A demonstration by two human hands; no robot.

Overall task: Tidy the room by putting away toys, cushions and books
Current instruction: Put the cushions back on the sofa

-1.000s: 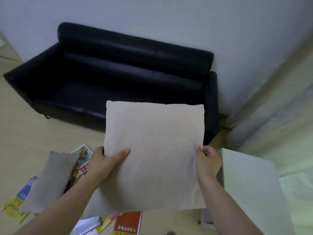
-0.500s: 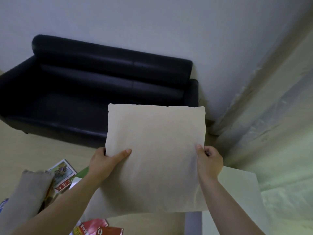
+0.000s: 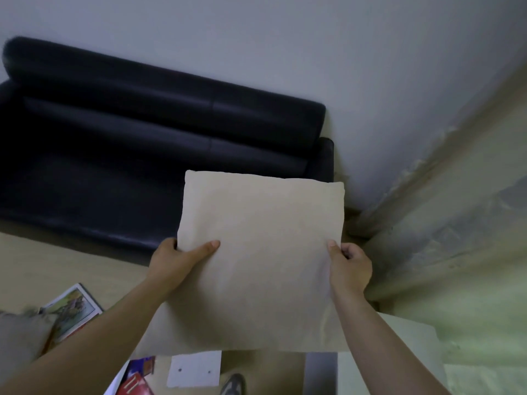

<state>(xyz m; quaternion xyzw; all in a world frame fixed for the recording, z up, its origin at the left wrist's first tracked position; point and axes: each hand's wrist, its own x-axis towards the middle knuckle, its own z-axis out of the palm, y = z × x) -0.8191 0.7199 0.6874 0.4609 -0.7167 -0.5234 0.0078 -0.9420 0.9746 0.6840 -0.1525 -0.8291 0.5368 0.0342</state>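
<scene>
While the beige cushion (image 3: 262, 260) hangs in mid-air, face-on to the camera and in front of the right end of the black sofa (image 3: 142, 155), both hands are clamped on it. The left hand (image 3: 174, 260) has its thumb laid across the front and its fingers tucked behind the left edge, and the right hand (image 3: 350, 269) pinches the right edge with its fingers curled. It looks like the carry to the sofa, with the set-down not yet made. Now, the risks. Both holds sit on the side edges of a soft cushion, so a loose pinch on either side could let it sag or twist out. That sofa seat looks smooth and shiny, so a cushion tossed rather than placed could well slide off the front onto the floor (image 3: 57, 260). The bigger worry is underfoot: the cushion hides much of the ground ahead. A picture book (image 3: 71, 309) lies by the left forearm, a red book (image 3: 134, 386) sits at the bottom edge, and a white card (image 3: 194, 369) lies just beside the shoe (image 3: 233, 383). A step onto any of them could slip or crease a cover. On the right, the white cabinet (image 3: 399, 360) stands close under the right forearm, so a swing that way could knock an elbow. A grey cushion (image 3: 20, 334) waits at lower left, and there is plenty left to tidy.
</scene>
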